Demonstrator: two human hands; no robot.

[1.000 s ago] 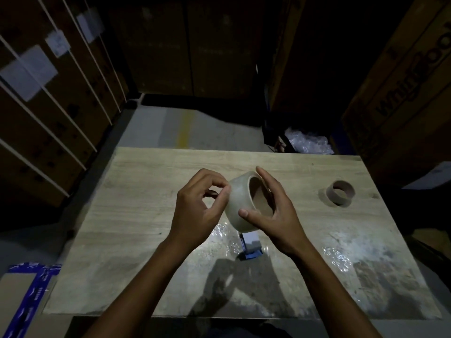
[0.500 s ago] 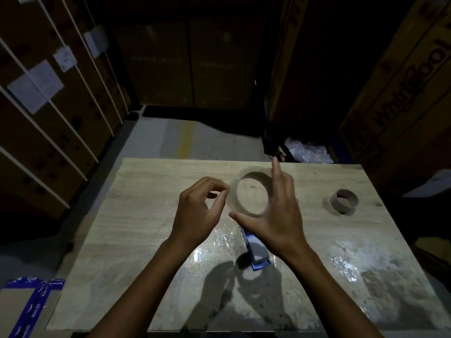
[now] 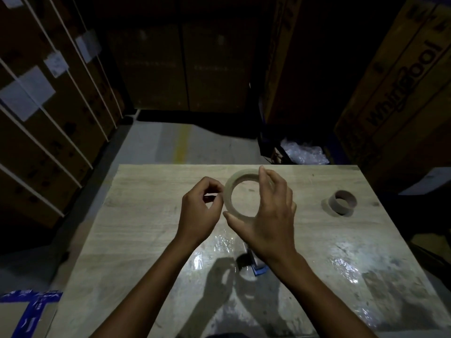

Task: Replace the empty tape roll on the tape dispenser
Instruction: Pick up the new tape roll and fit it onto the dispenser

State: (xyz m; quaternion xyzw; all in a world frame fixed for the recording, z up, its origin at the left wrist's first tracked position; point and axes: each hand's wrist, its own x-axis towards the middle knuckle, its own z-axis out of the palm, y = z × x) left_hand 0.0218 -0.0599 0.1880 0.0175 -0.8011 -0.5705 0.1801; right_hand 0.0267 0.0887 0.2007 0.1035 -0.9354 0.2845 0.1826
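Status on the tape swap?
Right hand holds new tape roll above table. Left hand pinches at its edge. Empty core aside. Dispenser mostly hidden.

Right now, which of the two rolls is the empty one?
The small brown cardboard ring lying alone at the table's right side: bare core, no tape. The pale, larger tape roll is held up by the right hand.

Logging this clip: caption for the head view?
Right hand holds pale tape roll; left hand picks at its edge.

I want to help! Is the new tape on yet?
Not yet. The empty cardboard core is already off, lying on the table. The right hand holds the new tape roll while the left hand pinches at its edge. Loading the blue dispenser remains.
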